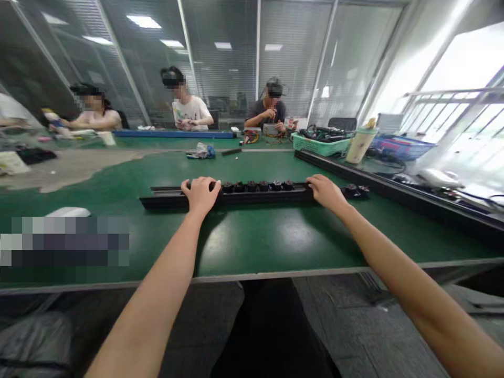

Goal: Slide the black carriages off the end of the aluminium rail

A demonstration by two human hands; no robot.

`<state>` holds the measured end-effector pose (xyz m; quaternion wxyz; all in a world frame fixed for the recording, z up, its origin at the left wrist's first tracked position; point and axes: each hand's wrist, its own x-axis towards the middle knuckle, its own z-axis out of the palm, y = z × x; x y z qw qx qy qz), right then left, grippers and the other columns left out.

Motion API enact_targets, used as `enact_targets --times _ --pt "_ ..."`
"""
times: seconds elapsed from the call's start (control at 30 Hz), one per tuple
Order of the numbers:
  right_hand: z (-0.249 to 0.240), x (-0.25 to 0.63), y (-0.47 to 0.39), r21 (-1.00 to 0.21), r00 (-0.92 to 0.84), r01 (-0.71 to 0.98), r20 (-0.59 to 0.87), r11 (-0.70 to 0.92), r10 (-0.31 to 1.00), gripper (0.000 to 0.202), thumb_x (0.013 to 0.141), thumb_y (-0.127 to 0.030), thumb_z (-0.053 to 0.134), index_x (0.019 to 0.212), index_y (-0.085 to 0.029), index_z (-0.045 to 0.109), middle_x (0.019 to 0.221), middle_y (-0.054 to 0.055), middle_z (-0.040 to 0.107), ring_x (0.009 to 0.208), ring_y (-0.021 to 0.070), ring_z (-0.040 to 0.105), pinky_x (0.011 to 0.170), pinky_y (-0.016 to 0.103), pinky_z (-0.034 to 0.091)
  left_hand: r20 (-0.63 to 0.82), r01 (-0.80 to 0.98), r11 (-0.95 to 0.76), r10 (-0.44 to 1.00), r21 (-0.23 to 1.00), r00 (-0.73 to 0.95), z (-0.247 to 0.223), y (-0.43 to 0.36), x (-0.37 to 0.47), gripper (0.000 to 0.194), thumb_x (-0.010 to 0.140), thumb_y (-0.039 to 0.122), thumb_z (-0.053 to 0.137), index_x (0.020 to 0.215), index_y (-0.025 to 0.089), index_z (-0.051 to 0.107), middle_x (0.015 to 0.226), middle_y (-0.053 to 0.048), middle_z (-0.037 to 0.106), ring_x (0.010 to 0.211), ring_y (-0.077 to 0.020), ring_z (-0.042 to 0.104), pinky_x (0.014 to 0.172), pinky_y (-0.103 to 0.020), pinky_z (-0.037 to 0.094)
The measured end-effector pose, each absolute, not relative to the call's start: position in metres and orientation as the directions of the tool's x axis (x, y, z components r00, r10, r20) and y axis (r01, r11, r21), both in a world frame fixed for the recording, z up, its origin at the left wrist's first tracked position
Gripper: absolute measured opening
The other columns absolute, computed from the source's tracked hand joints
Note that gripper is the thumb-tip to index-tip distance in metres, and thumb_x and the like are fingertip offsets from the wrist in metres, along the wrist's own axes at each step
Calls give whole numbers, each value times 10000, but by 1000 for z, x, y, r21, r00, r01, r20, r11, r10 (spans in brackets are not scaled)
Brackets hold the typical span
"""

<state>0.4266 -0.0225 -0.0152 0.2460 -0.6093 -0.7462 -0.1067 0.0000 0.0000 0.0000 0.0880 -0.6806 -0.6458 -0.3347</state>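
A long black channel-shaped rail (260, 198) lies across the green table in front of me, its open side facing up. Several small dark knob-like parts (252, 186) sit in a row inside it, between my hands. My left hand (201, 193) is closed over the rail left of this row, thumb and fingers bent down to it. Toward the right end, my right hand (326, 191) grips the rail, its fingertips at the channel and partly hidden. Just past that hand are a few more small dark parts (356, 190).
Another long black rail (378, 184) runs along the table's right side. Beyond it stand a green basket (321, 144) with black cables and a pale cup (360, 144). A crumpled cloth (201, 151) lies ahead. Several people sit across the green table (252, 241).
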Motion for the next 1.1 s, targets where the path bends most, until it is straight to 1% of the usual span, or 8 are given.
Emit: enact_targets --times 0.23,0.4,0.63,0.9,1.1 --pt "-15 428 -23 -156 -142 955 510 253 848 374 1031 -168 465 1235 -202 777 1312 156 729 1217 303 668 1051 418 558 572 934 -154 818 323 -63 0 4 0 301 1044 433 522 993 261 763 1218 -106 794 1247 -338 637 1230 -581 242" --pt "-15 427 -24 -168 -130 954 517 249 846 367 1026 -165 487 1228 -223 788 1296 142 731 1207 293 671 1032 402 566 575 929 -162 816 332 -63 0 3 0 301 1046 430 523 987 262 765 1211 -107 790 1246 -338 633 1230 -578 235" --pt "-15 428 -24 -164 -135 953 520 253 843 370 1031 -177 490 1238 -232 792 1307 135 731 1212 290 672 1031 403 572 571 931 -160 818 327 -60 0 4 -1 296 1049 436 522 986 266 757 1221 -100 788 1250 -335 628 1232 -584 234" --pt "-14 434 -24 -176 -132 950 524 259 841 382 1009 -149 500 1237 -221 797 1302 142 736 1210 295 681 1054 415 571 577 930 -163 814 329 -61 -1 5 -1 303 1045 441 523 969 262 756 1201 -105 790 1227 -335 637 1225 -586 246" --pt "-14 435 -23 -180 -138 946 524 268 841 375 1001 -160 486 1195 -224 801 1278 142 738 1206 296 677 1067 428 567 574 931 -161 817 328 -61 1 3 -1 314 1038 444 514 978 267 767 1186 -104 789 1229 -339 630 1225 -593 245"
